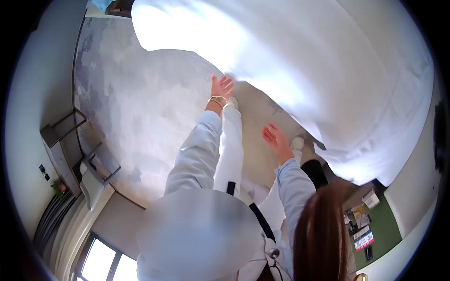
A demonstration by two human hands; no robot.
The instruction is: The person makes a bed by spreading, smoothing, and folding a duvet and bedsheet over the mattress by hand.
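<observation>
My left hand [222,88], with bracelets [217,100] at its wrist, is held out with its fingers spread and nothing in it. It is close to the lower edge of a large white sheet [300,70] that spans the upper right. Lower and to the right, my right hand [276,139] is open and empty, its fingers stretched out, apart from the sheet. White shoes [297,143] and white trousers [230,145] show beneath the arms. A blurred pale round shape covers the lower middle.
Grey mottled floor [140,103] spreads across the left. A chair [91,175] and a desk [61,161] stand at the far left, near a curtain and a window [98,260]. At the lower right, a green-topped surface [386,220] holds several small items.
</observation>
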